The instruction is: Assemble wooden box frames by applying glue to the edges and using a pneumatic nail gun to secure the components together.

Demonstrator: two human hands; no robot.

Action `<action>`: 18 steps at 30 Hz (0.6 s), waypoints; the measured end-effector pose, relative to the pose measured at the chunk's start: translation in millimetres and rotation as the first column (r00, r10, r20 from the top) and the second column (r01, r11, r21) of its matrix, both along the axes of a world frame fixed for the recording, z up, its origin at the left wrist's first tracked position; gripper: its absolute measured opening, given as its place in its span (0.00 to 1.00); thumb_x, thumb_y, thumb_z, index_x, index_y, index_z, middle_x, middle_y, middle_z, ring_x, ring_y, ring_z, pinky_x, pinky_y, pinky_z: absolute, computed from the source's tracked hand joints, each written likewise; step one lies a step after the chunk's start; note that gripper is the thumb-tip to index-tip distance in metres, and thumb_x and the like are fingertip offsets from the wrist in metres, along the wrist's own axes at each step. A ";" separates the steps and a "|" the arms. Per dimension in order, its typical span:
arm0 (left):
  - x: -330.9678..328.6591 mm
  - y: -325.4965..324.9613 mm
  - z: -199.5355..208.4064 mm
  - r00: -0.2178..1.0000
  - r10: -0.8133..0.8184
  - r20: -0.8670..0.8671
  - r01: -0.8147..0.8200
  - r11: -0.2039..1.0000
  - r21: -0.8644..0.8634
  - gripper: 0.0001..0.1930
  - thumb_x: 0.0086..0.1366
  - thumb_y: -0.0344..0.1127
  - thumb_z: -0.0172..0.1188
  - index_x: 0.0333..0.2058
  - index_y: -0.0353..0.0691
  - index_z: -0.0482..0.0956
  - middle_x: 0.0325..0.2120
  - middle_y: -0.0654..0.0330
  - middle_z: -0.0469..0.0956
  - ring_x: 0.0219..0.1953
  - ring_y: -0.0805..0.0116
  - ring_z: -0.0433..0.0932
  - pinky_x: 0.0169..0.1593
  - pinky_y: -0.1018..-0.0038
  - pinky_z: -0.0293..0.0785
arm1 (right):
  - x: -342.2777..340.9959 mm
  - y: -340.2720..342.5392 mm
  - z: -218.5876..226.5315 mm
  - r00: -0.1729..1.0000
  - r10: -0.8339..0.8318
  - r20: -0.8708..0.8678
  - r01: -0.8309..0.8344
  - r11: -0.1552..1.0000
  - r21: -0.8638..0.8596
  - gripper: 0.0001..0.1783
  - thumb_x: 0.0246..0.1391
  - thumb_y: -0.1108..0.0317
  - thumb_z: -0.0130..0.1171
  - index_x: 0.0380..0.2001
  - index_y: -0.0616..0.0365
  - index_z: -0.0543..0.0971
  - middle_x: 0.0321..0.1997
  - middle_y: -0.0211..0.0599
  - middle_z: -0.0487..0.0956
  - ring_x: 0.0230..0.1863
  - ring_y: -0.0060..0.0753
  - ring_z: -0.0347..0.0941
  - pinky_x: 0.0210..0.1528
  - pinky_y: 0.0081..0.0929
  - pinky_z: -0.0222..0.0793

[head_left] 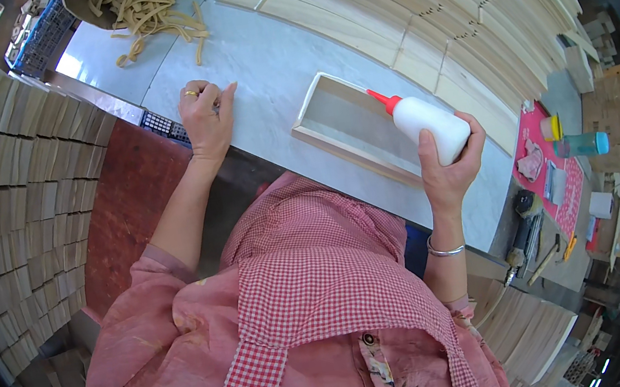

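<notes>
My right hand (454, 157) is wrapped around a white squeeze bottle (431, 125) with a red pointed nozzle (384, 101). The bottle is tilted, its nozzle pointing up and left at the far long side of a shallow rectangular wooden frame (342, 141). Whether the tip touches the wood I cannot tell. The frame lies on the pale worktable (267, 112), partly hidden behind the bottle and hand. Left of the frame, my left hand (209, 120) rests near the table's front edge, its fingers curled in and the thumb sticking out. Nothing shows in it.
Long stacks of pale wooden boards (411, 13) line the table's far side. Tan strips (149, 10) spill from a container at far left. More wood pieces (18, 203) are piled left. On the right are a teal bottle (581, 145), a pink cloth (530, 161) and tools (526, 234).
</notes>
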State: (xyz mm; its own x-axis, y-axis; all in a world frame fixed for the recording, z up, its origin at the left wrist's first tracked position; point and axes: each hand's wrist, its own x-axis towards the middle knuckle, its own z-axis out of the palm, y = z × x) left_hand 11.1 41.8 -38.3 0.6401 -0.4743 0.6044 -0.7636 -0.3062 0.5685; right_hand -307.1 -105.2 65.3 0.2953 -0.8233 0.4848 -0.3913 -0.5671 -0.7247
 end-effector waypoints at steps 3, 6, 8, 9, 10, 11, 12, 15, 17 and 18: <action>0.0 0.3 1.0 1.000 -0.017 0.010 0.017 1.000 0.024 0.15 0.57 0.35 0.69 0.20 0.38 0.72 0.31 0.58 0.73 0.33 0.61 0.69 0.40 0.68 0.67 | -12.3 1.8 1.3 1.000 -0.031 -0.002 0.031 0.999 0.016 0.31 0.49 0.65 0.71 0.54 0.58 0.68 0.47 0.43 0.75 0.42 0.38 0.74 0.43 0.32 0.74; -0.3 0.0 2.1 0.999 -0.035 0.019 0.035 0.998 0.047 0.16 0.57 0.36 0.70 0.19 0.37 0.72 0.31 0.58 0.74 0.34 0.61 0.69 0.40 0.68 0.67 | -25.6 3.2 2.6 0.998 -0.063 -0.005 0.063 0.998 0.030 0.31 0.49 0.65 0.71 0.54 0.58 0.69 0.48 0.43 0.75 0.42 0.38 0.74 0.43 0.32 0.74; -0.6 -0.6 2.3 1.000 -0.007 0.016 0.006 0.998 0.056 0.16 0.58 0.36 0.70 0.19 0.37 0.72 0.31 0.58 0.74 0.34 0.61 0.69 0.40 0.68 0.68 | -36.1 2.8 1.9 0.995 -0.095 -0.022 0.096 0.995 0.013 0.31 0.49 0.65 0.71 0.54 0.58 0.69 0.48 0.43 0.75 0.42 0.38 0.74 0.43 0.32 0.73; -0.8 -1.0 2.5 1.000 0.008 0.015 -0.009 0.998 0.061 0.17 0.58 0.37 0.69 0.19 0.37 0.72 0.31 0.58 0.74 0.35 0.61 0.69 0.41 0.68 0.68 | -41.4 2.6 1.7 0.993 -0.112 -0.030 0.112 0.994 0.005 0.31 0.49 0.65 0.71 0.54 0.58 0.69 0.48 0.43 0.75 0.43 0.38 0.74 0.44 0.32 0.73; -1.3 -1.6 2.8 1.000 0.022 0.014 -0.023 0.998 0.066 0.17 0.59 0.37 0.69 0.19 0.37 0.72 0.31 0.58 0.74 0.35 0.61 0.69 0.41 0.68 0.68 | -46.5 2.5 2.1 0.991 -0.128 -0.037 0.128 0.992 -0.004 0.31 0.49 0.65 0.71 0.54 0.58 0.69 0.48 0.43 0.75 0.43 0.38 0.74 0.44 0.32 0.73; -1.6 -1.9 3.3 1.000 0.015 0.013 -0.015 0.998 0.065 0.17 0.59 0.37 0.69 0.19 0.37 0.72 0.31 0.58 0.74 0.35 0.61 0.69 0.41 0.68 0.68 | -51.0 3.0 2.9 0.990 -0.135 -0.039 0.135 0.991 -0.005 0.31 0.49 0.65 0.71 0.54 0.58 0.69 0.48 0.43 0.75 0.43 0.38 0.74 0.44 0.32 0.73; -2.1 -2.2 3.8 1.000 0.018 0.016 -0.019 0.998 0.064 0.17 0.59 0.37 0.69 0.20 0.37 0.72 0.32 0.58 0.74 0.35 0.61 0.69 0.41 0.69 0.68 | -55.4 3.7 4.0 0.988 -0.152 -0.036 0.152 0.988 0.002 0.31 0.49 0.65 0.71 0.54 0.58 0.69 0.48 0.43 0.75 0.43 0.38 0.73 0.44 0.32 0.73; -3.5 -3.0 5.1 0.999 0.031 0.026 -0.032 0.998 0.063 0.17 0.59 0.37 0.69 0.20 0.37 0.71 0.32 0.58 0.74 0.37 0.61 0.69 0.41 0.69 0.68 | -67.9 4.8 6.9 0.979 -0.202 -0.029 0.202 0.979 0.021 0.30 0.50 0.65 0.70 0.54 0.58 0.69 0.48 0.43 0.75 0.43 0.38 0.73 0.46 0.32 0.72; -3.4 -2.8 5.8 0.999 0.022 0.028 -0.024 0.998 0.062 0.16 0.60 0.37 0.69 0.20 0.37 0.71 0.32 0.58 0.74 0.37 0.61 0.69 0.42 0.69 0.68 | -76.8 4.7 6.9 0.974 -0.225 -0.036 0.225 0.974 0.006 0.30 0.50 0.65 0.70 0.54 0.58 0.69 0.48 0.43 0.75 0.43 0.38 0.73 0.46 0.32 0.72; -3.0 -2.6 5.9 0.999 0.022 0.031 -0.024 0.998 0.061 0.16 0.60 0.37 0.68 0.21 0.37 0.72 0.32 0.58 0.74 0.37 0.61 0.68 0.42 0.69 0.68 | -81.3 4.5 6.2 0.970 -0.239 -0.041 0.239 0.971 -0.009 0.30 0.50 0.65 0.70 0.54 0.58 0.69 0.48 0.43 0.75 0.43 0.38 0.73 0.46 0.32 0.72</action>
